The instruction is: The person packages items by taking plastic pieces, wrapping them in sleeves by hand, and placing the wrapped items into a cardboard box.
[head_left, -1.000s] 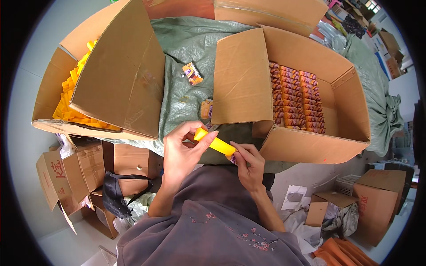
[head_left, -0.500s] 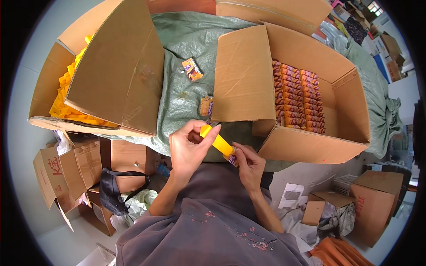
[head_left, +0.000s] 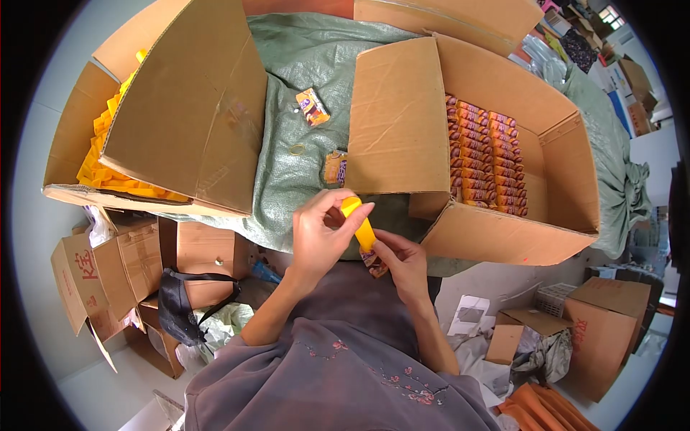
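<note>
My left hand (head_left: 320, 228), arched, has its fingers clamped atop the yellow piece (head_left: 365, 236); my right hand (head_left: 406, 271) pinches its lower end (printed wrapper (head_left: 374, 264) beside those fingers).

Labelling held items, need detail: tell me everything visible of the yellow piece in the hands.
The yellow piece is bright, plain, smooth and elongated; whether plastic or coated paper, I can't tell. It's held off the surface, slanting down toward the person and slightly right. The left hand pinches its upper end, the thumb hiding part. The right hand is at its lower end, where an orange-and-purple wrapper shows.
</note>
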`<state>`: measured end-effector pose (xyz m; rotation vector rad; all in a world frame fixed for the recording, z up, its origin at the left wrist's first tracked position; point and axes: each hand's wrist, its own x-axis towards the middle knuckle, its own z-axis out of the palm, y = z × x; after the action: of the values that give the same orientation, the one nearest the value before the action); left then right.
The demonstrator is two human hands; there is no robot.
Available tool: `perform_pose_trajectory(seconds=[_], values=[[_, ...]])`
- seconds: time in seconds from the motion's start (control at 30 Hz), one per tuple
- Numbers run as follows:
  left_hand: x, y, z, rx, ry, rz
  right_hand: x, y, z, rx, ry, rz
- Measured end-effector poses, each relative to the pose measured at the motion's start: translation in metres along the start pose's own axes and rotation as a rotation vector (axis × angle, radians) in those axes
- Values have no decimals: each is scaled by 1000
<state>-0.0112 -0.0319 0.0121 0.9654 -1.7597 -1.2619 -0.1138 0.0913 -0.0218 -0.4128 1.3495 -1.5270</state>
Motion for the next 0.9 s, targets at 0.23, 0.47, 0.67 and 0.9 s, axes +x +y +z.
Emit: perform_pose_trajectory(seconds=[0.23, 0.47, 0.67, 0.9], values=[[5, 10, -1, 208, -162, 96, 5, -2, 1, 46, 20, 54], [-7, 21, -2, -64, -327, 51, 12, -4, 4, 284, 72, 199], [-17, 7, -4, 34, -171, 96, 9, 1, 8, 71, 52, -20], [-23, 1, 4, 192, -46, 220, 4, 1, 10, 102, 39, -101]])
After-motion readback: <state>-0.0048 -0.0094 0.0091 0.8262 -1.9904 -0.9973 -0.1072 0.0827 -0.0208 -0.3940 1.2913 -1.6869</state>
